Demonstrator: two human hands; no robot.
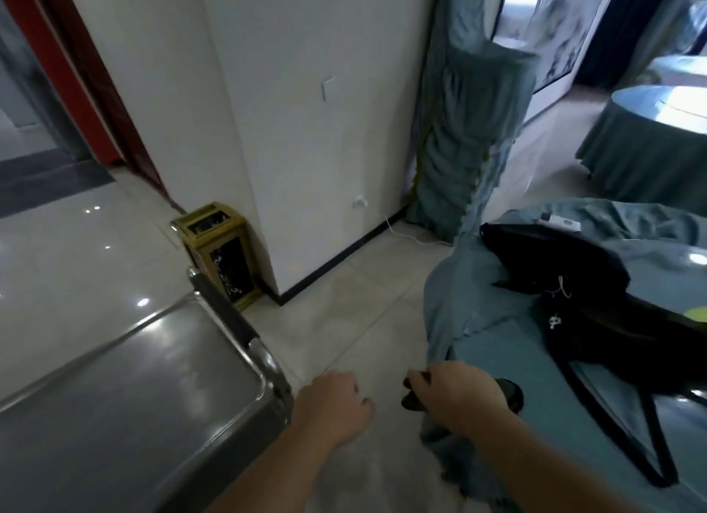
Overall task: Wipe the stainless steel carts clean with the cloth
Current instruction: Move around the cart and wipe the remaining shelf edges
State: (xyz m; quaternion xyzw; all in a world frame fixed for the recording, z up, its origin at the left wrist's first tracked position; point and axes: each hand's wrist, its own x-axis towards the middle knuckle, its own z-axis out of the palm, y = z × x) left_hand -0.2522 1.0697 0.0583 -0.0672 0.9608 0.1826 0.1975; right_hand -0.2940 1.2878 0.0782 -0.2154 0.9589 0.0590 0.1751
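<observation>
The brushed stainless steel cart (126, 409) stood low at the person's left, its flat top tray bare and catching ceiling lights, its raised rim and dark-gripped handle (225, 313) running along the near-right edge. The left hand (333, 405) hung over the pale floor tiles just beside the cart's corner, fingers loosely curled downward and holding nothing, not touching the steel. The right hand (455, 397) was closed round a small dark object (413, 396) that poked out past the knuckles; it was too blurred for me to say whether that was the cloth. That hand hovered at the edge of a table draped in grey-blue fabric (516, 359), on which a black bag with long straps (574, 283) lay. Against the corner of the white wall (306, 130) stood a gold-framed bin with dark panels (218, 252), just behind the cart's far end.
</observation>
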